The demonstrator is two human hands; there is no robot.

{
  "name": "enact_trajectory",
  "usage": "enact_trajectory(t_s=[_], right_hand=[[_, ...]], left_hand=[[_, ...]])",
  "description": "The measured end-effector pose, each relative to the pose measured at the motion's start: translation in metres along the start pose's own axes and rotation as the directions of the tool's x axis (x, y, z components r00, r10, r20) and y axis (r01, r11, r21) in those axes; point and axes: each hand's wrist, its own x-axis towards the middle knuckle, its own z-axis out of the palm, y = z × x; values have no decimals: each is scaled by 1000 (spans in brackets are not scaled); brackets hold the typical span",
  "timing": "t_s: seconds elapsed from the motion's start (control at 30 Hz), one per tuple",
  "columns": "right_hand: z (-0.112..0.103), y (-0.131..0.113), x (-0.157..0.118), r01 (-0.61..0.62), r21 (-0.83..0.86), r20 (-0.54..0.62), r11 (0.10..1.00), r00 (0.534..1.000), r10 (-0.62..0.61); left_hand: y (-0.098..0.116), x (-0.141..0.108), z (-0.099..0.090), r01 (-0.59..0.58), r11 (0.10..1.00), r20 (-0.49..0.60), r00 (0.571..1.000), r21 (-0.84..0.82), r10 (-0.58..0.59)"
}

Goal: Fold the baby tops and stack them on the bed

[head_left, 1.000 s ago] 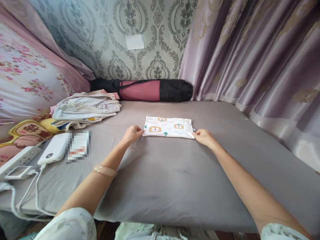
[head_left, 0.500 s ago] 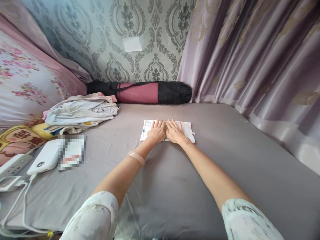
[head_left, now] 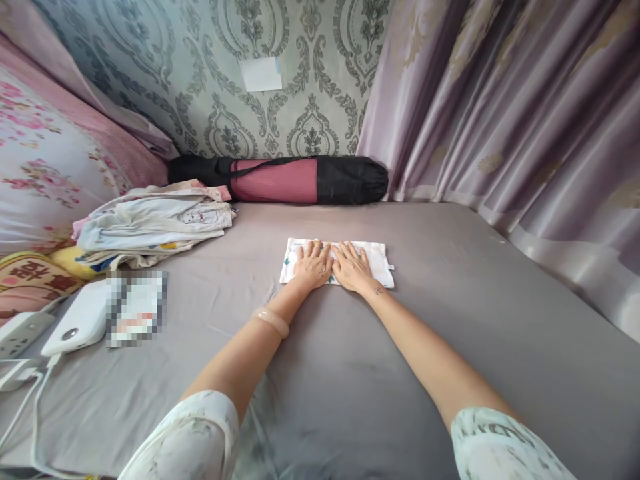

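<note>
A folded white cloth [head_left: 379,265] with small printed figures lies flat on the grey sheet [head_left: 320,373] in the middle of the view. A small tag sticks out at its right edge. My left hand [head_left: 314,264] rests palm down on the left half of the cloth, fingers spread. Beside it my right hand [head_left: 352,267] lies palm down nearer the cloth's middle, fingers also spread. The two hands nearly touch, and they hide the centre of the cloth.
A pile of clothes [head_left: 150,223] is at the left, behind a white power bank [head_left: 83,317], a blurred packet [head_left: 137,310] and a power strip [head_left: 25,333] with cables. A black and pink rolled bag [head_left: 275,180] lies along the wall. Curtains [head_left: 475,107] hang at right.
The view has shifted slightly. My hands still press on the cloth, with my left hand's fingers and thumb a little differently placed.
</note>
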Motion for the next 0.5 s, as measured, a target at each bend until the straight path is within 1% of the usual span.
enact_trajectory(t_s=[0.1, 0.23, 0.37, 0.5], right_hand=[[2, 2, 0, -71, 2, -24, 997, 997, 71], [2, 7, -1, -183, 11, -28, 983, 983, 184], [2, 15, -3, -242, 3, -48, 970, 969, 242], [-1, 30, -7, -251, -7, -38, 968, 967, 251]], left_hand=[[-3, -1, 2, 66, 998, -41, 997, -9, -66], [-8, -2, -1, 175, 984, -67, 982, -27, -176], [-13, -3, -5, 255, 966, -39, 966, -39, -257], [-21, -5, -7, 266, 963, -7, 964, -39, -266]])
